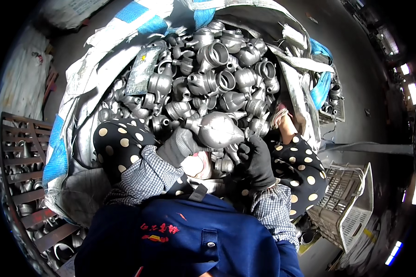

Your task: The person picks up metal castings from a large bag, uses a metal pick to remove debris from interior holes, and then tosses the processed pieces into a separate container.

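Observation:
A rounded grey metal casting [219, 130] with a short pointed neck lies across my lap, in front of the pile. My left hand [179, 144], in a grey glove, grips its left side, where a short pipe stub sticks out. Close by its pointed right end is my right hand [255, 161], in a dark glove with the fingers curled in. Whatever those fingers hold, if anything, is hidden. Under the big casting, a smaller metal casting [224, 165] shows between my hands.
A heap of similar castings [210, 83] fills a big white woven sack [90, 69] with blue bands. A flat metal plate [143, 69] lies on the heap's left. At far left stands a rusty slatted metal crate [25, 159] holding castings. A plastic crate [342, 203] lies tilted at right.

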`<state>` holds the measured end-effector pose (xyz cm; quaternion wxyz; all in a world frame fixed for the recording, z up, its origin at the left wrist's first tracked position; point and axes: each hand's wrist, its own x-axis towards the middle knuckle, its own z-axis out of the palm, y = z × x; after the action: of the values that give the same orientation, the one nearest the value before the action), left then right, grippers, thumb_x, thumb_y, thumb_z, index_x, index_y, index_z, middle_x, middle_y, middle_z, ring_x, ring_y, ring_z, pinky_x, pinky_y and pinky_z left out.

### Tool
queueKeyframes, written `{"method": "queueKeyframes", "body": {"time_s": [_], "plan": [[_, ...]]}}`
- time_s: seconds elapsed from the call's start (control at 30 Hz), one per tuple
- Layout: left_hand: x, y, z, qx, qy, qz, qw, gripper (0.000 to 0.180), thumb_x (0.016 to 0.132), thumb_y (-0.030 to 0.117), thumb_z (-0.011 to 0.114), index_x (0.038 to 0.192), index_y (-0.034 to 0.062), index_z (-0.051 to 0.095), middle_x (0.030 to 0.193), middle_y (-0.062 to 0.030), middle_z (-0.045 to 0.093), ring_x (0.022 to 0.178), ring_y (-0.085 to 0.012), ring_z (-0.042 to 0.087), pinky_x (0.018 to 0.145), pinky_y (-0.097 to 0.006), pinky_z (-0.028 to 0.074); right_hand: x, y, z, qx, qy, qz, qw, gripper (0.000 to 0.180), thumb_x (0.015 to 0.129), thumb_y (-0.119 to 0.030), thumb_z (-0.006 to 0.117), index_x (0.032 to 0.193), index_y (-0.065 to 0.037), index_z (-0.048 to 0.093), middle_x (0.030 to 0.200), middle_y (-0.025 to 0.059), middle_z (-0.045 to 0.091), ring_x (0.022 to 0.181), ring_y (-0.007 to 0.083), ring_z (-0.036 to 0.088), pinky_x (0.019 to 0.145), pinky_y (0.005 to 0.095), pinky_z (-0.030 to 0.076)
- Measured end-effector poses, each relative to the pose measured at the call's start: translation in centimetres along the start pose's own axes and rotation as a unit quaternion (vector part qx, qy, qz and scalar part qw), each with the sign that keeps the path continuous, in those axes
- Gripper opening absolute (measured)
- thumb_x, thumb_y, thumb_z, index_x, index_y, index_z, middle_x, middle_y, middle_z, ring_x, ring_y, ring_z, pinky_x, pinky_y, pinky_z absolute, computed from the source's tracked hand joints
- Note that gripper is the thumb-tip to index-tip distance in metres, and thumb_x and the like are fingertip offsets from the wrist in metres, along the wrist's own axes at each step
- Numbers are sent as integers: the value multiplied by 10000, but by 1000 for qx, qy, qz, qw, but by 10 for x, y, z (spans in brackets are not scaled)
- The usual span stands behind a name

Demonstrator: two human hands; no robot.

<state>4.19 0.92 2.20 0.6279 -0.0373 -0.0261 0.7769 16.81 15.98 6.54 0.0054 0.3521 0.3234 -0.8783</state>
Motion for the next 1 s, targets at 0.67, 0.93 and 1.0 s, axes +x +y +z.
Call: {"method": "queueKeyframes", "body": {"time_s": [0.67,0.93,1.0], "plan": [[-14,-6,-26,450,194,367,791,634,858,4,666,1422,15,376,1341,-127,495,1253,-213,475,1079,-348,384,11,21,-6,-94,66,-146,983,177,951,-185,484,958,-48,596,710,-20,524,552,46,454,491,177,334],[-19,4,-19,462,122,359,801,485,935,89,580,1389,20,422,1356,-137,505,1268,-257,489,1069,-365,394,12,20,-9,-104,41,-165,980,234,972,-203,460,997,-27,613,788,-6,585,641,41,496,555,197,383],[-21,6,-20,455,107,358,808,483,927,75,584,1381,19,430,1353,-134,509,1268,-253,490,1069,-355,392,6,11,-9,-61,21,-91,994,242,973,-214,461,1002,-32,618,804,-1,602,669,52,516,580,206,405]]}}
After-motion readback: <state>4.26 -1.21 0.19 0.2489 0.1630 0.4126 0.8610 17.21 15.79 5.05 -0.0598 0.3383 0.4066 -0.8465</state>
